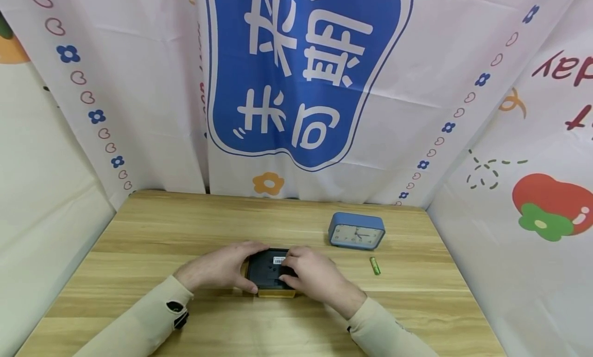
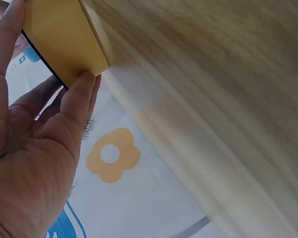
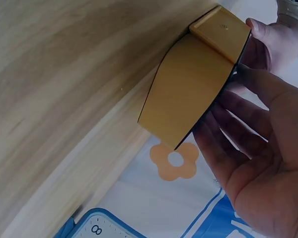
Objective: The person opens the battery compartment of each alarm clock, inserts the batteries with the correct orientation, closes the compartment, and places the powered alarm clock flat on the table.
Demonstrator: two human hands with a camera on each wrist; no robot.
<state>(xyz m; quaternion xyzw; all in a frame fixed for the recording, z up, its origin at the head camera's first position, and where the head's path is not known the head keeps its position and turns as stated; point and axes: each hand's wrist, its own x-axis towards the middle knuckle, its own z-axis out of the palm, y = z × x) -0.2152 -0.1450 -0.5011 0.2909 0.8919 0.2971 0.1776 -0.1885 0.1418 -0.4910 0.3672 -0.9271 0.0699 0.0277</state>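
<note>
A yellow box-shaped case [image 1: 276,293] lies on the table with its black back [image 1: 265,269] facing up, a white barcode label on it. My left hand [image 1: 221,267] grips it at the left side, thumb on the near edge and fingers at the far edge. Over the right part of the back is my right hand [image 1: 315,273], bent fingers and thumb touching the black surface. Whatever lies under these fingertips is hidden. In the right wrist view, the yellow side [image 3: 184,89] faces the camera, and the right fingertips reach past its dark edge.
On the wooden table [image 1: 194,223], a blue alarm clock [image 1: 356,231] stands behind and right of the hands. A green battery [image 1: 375,265] lies in front of that clock. Printed cloth [image 1: 162,115] hangs behind the table's far edge.
</note>
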